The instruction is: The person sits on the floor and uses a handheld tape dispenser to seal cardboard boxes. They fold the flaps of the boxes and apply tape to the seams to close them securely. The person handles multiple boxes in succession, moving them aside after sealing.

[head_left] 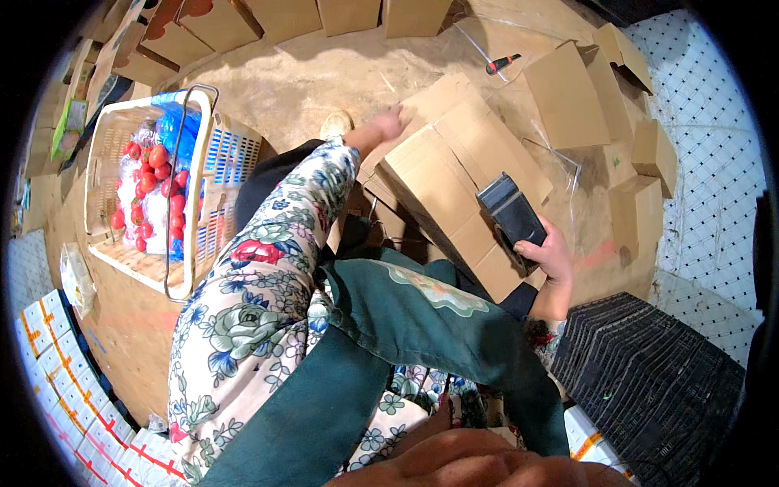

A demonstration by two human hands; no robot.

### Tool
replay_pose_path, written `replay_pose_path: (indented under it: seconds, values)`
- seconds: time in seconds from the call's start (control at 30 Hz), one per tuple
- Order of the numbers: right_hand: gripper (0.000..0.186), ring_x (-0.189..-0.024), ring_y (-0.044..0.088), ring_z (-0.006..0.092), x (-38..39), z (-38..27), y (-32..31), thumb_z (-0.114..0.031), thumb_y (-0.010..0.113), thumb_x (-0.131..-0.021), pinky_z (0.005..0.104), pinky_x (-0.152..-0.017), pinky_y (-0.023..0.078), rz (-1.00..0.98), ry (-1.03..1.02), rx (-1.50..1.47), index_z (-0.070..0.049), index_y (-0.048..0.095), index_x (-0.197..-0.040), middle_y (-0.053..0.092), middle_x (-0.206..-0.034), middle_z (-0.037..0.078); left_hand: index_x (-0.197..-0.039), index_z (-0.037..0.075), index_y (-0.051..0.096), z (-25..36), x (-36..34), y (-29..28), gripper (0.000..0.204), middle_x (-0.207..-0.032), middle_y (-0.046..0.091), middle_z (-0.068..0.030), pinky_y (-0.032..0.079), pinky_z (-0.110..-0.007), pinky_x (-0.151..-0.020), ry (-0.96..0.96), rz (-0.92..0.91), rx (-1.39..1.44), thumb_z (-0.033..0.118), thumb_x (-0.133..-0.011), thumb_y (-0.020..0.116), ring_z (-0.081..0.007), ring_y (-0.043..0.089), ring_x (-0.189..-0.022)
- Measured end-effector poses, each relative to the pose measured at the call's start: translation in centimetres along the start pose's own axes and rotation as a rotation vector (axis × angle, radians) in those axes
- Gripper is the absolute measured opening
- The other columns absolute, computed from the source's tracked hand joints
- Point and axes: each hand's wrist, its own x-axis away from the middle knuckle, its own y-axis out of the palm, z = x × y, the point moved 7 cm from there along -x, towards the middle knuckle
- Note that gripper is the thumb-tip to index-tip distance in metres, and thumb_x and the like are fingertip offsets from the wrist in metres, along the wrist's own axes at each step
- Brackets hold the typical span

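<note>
A brown cardboard box (pixel 454 170) lies tilted in front of me, with a seam running along its upper face. At its far left edge my left hand (pixel 388 123) grips the cardboard, its fingertips partly blurred. My right hand (pixel 548 250) is closed around a black tape dispenser (pixel 513 213), which rests against the box's right-hand part. The dispenser's wide end points away from me. Below the box, its underside and what supports it are mostly hidden by my sleeves and green apron (pixel 406 312).
On the left stands a cream plastic basket (pixel 203 235) with red fruit and blue plastic bags. A red and black utility knife (pixel 503 64) lies beyond the box. Open cartons (pixel 568 97) stand far right, a stack of black sheets (pixel 649 381) near right, white boxes (pixel 77 398) near left.
</note>
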Motion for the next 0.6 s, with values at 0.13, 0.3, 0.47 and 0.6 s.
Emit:
replay_pose_path:
  seconds: [0.13,0.3,0.47,0.6]
  values:
    - [0.046,-0.071,0.052,0.0066,-0.4,-0.5,0.4,-0.016,0.075,-0.063,0.0221,-0.064,0.045,-0.036,-0.068,0.032,0.002,0.058,-0.102,0.058,-0.084,-0.001,-0.132,0.003,0.038,6.8,5.7,-1.9,0.065,-0.129,0.045,-0.0218,0.034,-0.037,-0.099,0.021,-0.299,0.592,0.051,-0.089,0.041,-0.0338,0.044,-0.118]
    - [0.044,-0.069,0.052,0.0077,-1.0,-0.5,-0.1,-0.018,0.075,-0.062,0.0229,-0.064,0.045,0.046,-0.094,0.102,0.002,0.059,-0.098,0.058,-0.081,0.0,-0.136,0.011,0.034,-0.4,5.4,-3.3,0.066,-0.139,0.032,-0.0189,0.027,-0.044,-0.103,-0.326,-0.187,-0.423,0.056,-0.088,0.037,-0.0317,0.032,-0.127]
    - [0.042,-0.066,0.051,0.008,-1.2,-1.0,0.0,-0.019,0.074,-0.064,0.0229,-0.062,0.044,0.03,-0.179,0.159,0.001,0.061,-0.097,0.058,-0.078,-0.001,-0.134,0.006,0.037,9.2,6.7,-6.1,0.076,-0.139,0.033,-0.0178,0.027,-0.049,-0.101,-0.233,-0.199,0.784,0.064,-0.085,0.036,-0.0303,0.029,-0.129]
    - [0.04,-0.067,0.051,0.0075,-2.4,0.2,-0.1,-0.019,0.075,-0.064,0.0235,-0.063,0.044,0.022,-0.14,0.093,0.002,0.061,-0.096,0.058,-0.078,-0.001,-0.126,0.003,0.044,-0.1,7.8,-0.8,0.071,-0.128,0.043,-0.0185,0.034,-0.043,-0.094,-0.368,-0.392,0.616,0.061,-0.087,0.034,-0.0283,0.039,-0.116]
